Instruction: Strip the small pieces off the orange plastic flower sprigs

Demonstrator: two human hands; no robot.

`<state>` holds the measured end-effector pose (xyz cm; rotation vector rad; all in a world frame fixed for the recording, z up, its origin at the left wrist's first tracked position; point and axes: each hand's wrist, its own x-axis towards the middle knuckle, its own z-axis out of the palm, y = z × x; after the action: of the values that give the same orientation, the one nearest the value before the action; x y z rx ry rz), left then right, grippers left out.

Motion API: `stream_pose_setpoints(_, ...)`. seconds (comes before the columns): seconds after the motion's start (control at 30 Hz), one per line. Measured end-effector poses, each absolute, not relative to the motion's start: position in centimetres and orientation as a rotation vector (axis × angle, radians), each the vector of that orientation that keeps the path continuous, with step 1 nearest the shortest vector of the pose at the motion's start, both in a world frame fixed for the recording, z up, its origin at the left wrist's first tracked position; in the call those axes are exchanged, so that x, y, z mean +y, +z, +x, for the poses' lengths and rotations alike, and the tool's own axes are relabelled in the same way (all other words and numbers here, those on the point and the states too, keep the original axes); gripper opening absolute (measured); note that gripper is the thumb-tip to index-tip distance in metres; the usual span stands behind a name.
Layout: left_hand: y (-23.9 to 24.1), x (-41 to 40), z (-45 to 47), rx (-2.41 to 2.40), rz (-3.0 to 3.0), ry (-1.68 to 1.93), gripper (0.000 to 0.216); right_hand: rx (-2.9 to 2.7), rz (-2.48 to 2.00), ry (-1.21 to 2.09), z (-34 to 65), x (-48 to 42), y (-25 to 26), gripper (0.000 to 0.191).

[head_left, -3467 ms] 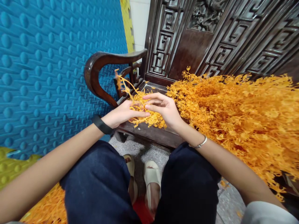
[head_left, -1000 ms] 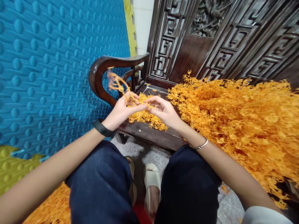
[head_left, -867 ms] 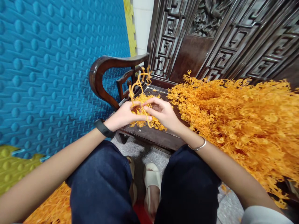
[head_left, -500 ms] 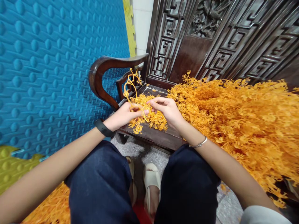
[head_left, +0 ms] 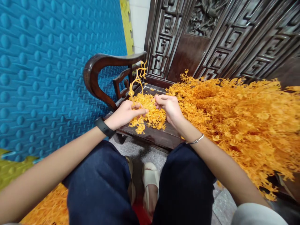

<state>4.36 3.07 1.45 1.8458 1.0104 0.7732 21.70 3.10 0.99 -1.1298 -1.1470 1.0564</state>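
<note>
My left hand (head_left: pixel 126 113) holds a yellow-orange plastic sprig (head_left: pixel 131 92) between thumb and fingers. Its thin forked stem stands up above the hand, with small branching tips at the top. Just to the right, my right hand (head_left: pixel 171 107) is closed in a pinch, apart from the left; whatever is between its fingertips is too small to make out. Beneath both hands, a small pile of matching orange pieces (head_left: pixel 157 118) lies on the dark wooden bench seat (head_left: pixel 153 135).
A large heap of orange sprigs (head_left: pixel 236 118) covers the bench on the right. The curved wooden armrest (head_left: pixel 93 70) and carved backrest (head_left: pixel 185 56) bound the seat. Blue padded matting (head_left: pixel 47 75) is at left, with more orange sprigs (head_left: pixel 49 207) at lower left.
My right hand has drawn away from the left, widening the gap between them. The sprig in my left hand has turned, its tips now leaning farther right. The view has shifted slightly.
</note>
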Motion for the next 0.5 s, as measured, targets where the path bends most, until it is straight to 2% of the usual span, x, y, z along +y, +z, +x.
stream_pose_setpoints(0.5,1.0,3.6,7.8,1.046,1.518,1.017,0.025,-0.87,-1.216,0.883,20.8,6.0,1.2,0.021)
